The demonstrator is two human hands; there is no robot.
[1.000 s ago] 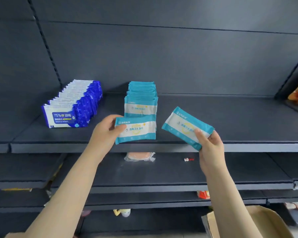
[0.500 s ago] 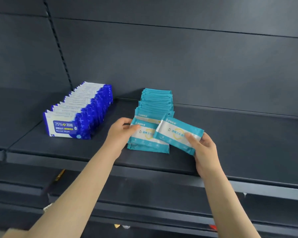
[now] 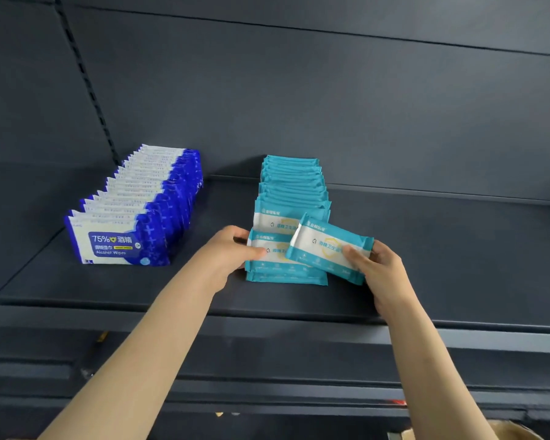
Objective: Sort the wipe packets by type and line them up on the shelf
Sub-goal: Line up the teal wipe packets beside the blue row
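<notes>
Left hand [image 3: 232, 252] pinches the front teal packet [image 3: 278, 265] of the teal row [image 3: 292, 188] on the shelf [image 3: 458, 249]; right hand [image 3: 378, 268] grips another teal packet [image 3: 327, 246] overlapping it. Blue packets [image 3: 140, 211] stand left, well apart.

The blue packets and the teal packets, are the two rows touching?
Apart. The head view shows a bare strip of dark shelf between the blue packets and the teal packets along their whole length.

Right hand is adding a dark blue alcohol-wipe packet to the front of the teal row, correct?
Not quite. The head view shows the right hand holding a teal packet, not a dark blue one, at the front of the teal row.
</notes>
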